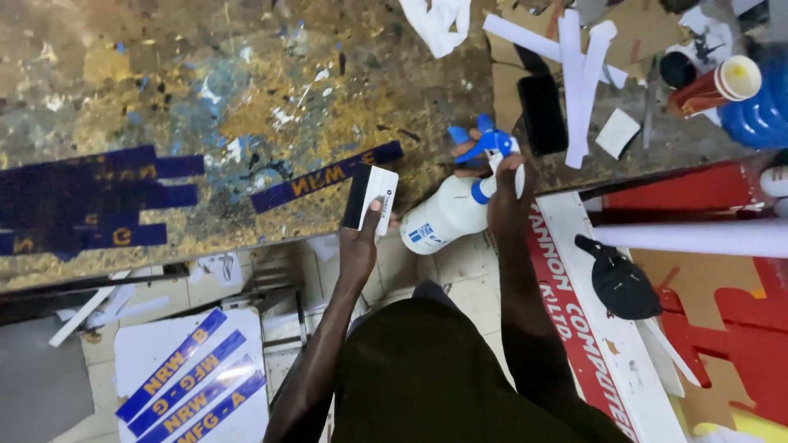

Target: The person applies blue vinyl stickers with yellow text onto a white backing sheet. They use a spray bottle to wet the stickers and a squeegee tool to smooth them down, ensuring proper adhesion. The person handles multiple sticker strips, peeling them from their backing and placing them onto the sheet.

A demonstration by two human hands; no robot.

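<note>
One squeegee (371, 195) in left hand (359, 242), one spray bottle (450, 215) in right hand (506, 201)

Squeegee (371, 197) at table (246, 90) edge, right of lettered strip (327, 176); spray bottle (451, 213) further right (nozzle toward phone (542, 113)). Cap (620, 283) on signboard (591, 328), right of bottle. Sticker sheet (189, 377) below, on floor.

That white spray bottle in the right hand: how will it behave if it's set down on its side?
The spray bottle looks round-bodied, so it would probably roll. Held tilted by the neck in the right hand, it seems fairly light. Its smooth plastic may be slippery if wet.
</note>
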